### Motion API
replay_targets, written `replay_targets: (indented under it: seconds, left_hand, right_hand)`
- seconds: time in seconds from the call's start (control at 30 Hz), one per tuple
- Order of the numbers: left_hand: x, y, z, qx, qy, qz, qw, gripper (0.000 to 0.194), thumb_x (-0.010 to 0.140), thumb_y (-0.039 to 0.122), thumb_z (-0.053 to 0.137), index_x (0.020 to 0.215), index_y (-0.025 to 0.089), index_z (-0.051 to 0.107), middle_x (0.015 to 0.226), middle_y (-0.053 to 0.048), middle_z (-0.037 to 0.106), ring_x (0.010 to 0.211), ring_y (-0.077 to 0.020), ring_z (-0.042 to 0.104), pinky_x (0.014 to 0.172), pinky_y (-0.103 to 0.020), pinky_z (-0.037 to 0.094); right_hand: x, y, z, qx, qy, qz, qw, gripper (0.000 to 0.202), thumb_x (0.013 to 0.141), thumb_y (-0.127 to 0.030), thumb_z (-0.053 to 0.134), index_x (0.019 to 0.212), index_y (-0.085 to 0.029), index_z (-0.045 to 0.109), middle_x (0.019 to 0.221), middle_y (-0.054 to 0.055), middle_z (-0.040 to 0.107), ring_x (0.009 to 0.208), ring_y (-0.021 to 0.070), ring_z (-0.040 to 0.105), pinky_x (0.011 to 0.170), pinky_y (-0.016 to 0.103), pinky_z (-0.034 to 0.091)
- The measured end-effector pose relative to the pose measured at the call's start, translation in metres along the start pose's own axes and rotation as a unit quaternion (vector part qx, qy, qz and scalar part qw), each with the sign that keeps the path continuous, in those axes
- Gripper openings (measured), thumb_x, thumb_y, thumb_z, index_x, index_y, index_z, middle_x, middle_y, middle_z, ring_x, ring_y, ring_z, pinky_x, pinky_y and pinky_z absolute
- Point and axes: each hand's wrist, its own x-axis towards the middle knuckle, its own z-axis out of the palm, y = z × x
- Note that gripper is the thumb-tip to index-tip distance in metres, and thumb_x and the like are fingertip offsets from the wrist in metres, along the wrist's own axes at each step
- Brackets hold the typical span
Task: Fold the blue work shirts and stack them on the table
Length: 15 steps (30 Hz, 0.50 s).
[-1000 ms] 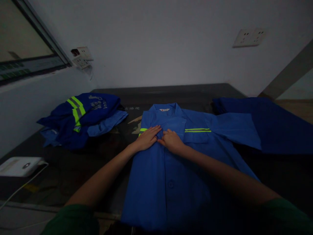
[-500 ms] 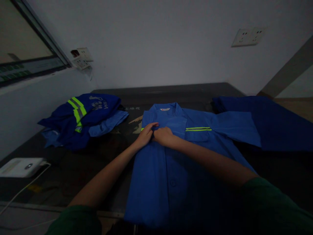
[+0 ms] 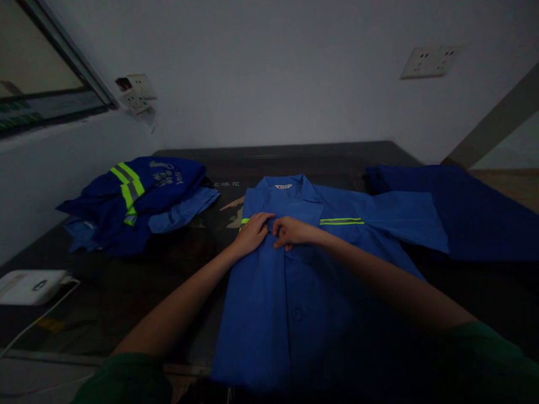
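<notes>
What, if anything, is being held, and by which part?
The left hand lies on the chest of the blue reflective-striped work shirt; the right hand curls close by. Whether either pinches it cannot be told.

i count one left hand (image 3: 253, 233) and one right hand (image 3: 291, 232) of mine; one shirt (image 3: 290, 283), showing one label (image 3: 283, 186) and one clear button (image 3: 297, 314); one heap of clothes (image 3: 141, 207), pieces uncountable; one navy bundle (image 3: 471, 213); one white box (image 3: 31, 287); one table (image 3: 126, 297); one window (image 3: 37, 50); two sockets (image 3: 421, 63) at right.
</notes>
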Motion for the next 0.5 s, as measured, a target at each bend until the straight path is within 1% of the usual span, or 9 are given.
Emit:
replay_targets:
  seconds: [0.1, 0.13, 0.2, 0.27, 0.3, 0.37, 0.5]
  left_hand:
    - [-0.002, 0.006, -0.001, 0.054, -0.025, 0.025, 0.998, 0.038, 0.090, 0.019, 0.040, 0.126, 0.018, 0.053, 0.129, -0.009, 0.056, 0.123, -0.0216, 0.048, 0.107, -0.040, 0.037]
    - [-0.002, 0.007, 0.000, 0.072, -0.034, 0.030, 0.996, 0.037, 0.092, 0.023, 0.040, 0.127, 0.018, 0.053, 0.132, -0.009, 0.054, 0.125, -0.0219, 0.047, 0.108, -0.040, 0.036]
    - [-0.002, 0.010, 0.001, 0.103, -0.050, 0.029, 0.993, 0.039, 0.094, 0.029, 0.041, 0.131, 0.019, 0.050, 0.138, -0.009, 0.050, 0.130, -0.0227, 0.043, 0.111, -0.042, 0.032]
    - [-0.002, 0.010, 0.003, 0.127, -0.060, 0.020, 0.990, 0.042, 0.095, 0.033, 0.041, 0.135, 0.020, 0.047, 0.143, -0.010, 0.046, 0.134, -0.0232, 0.039, 0.113, -0.044, 0.028]
    - [-0.002, 0.010, 0.004, 0.136, -0.063, 0.017, 0.989, 0.043, 0.096, 0.034, 0.041, 0.136, 0.020, 0.045, 0.144, -0.010, 0.044, 0.136, -0.0235, 0.037, 0.114, -0.044, 0.026]
    - [-0.002, 0.009, 0.006, 0.150, -0.064, 0.017, 0.987, 0.044, 0.096, 0.034, 0.040, 0.138, 0.020, 0.043, 0.146, -0.010, 0.043, 0.137, -0.0237, 0.034, 0.115, -0.045, 0.024]
    - [-0.003, 0.010, 0.004, 0.151, -0.047, 0.027, 0.987, 0.043, 0.097, 0.036, 0.038, 0.136, 0.019, 0.045, 0.144, -0.010, 0.045, 0.136, -0.0237, 0.037, 0.114, -0.044, 0.026]
  right_hand:
    - [-0.005, 0.006, 0.011, -0.074, 0.058, -0.039, 0.995, 0.031, 0.076, -0.014, 0.071, 0.101, -0.015, 0.053, 0.065, -0.005, 0.060, 0.046, 0.0097, 0.057, 0.050, 0.020, 0.042]
    - [-0.007, 0.006, 0.014, -0.115, 0.087, -0.059, 0.988, 0.033, 0.075, -0.017, 0.072, 0.101, -0.015, 0.053, 0.071, -0.002, 0.063, 0.051, 0.0110, 0.059, 0.052, 0.021, 0.042]
    - [-0.014, 0.008, 0.019, -0.198, 0.149, -0.088, 0.965, 0.035, 0.075, -0.021, 0.074, 0.102, -0.016, 0.054, 0.084, 0.003, 0.065, 0.067, 0.0157, 0.064, 0.060, 0.024, 0.043]
    - [-0.023, 0.011, 0.023, -0.264, 0.195, -0.107, 0.938, 0.034, 0.076, -0.025, 0.074, 0.103, -0.016, 0.055, 0.092, 0.006, 0.065, 0.084, 0.0203, 0.064, 0.068, 0.027, 0.043]
    - [-0.027, 0.013, 0.024, -0.286, 0.209, -0.118, 0.928, 0.031, 0.077, -0.026, 0.073, 0.101, -0.016, 0.056, 0.095, 0.007, 0.065, 0.090, 0.0214, 0.062, 0.072, 0.028, 0.043]
    - [-0.032, 0.021, 0.025, -0.308, 0.227, -0.137, 0.914, 0.026, 0.079, -0.030, 0.072, 0.095, -0.016, 0.057, 0.096, 0.007, 0.063, 0.094, 0.0217, 0.059, 0.076, 0.029, 0.042]
    - [-0.035, 0.037, 0.026, -0.315, 0.255, -0.149, 0.902, 0.024, 0.080, -0.037, 0.070, 0.085, -0.016, 0.060, 0.091, 0.007, 0.061, 0.090, 0.0214, 0.056, 0.077, 0.031, 0.043]
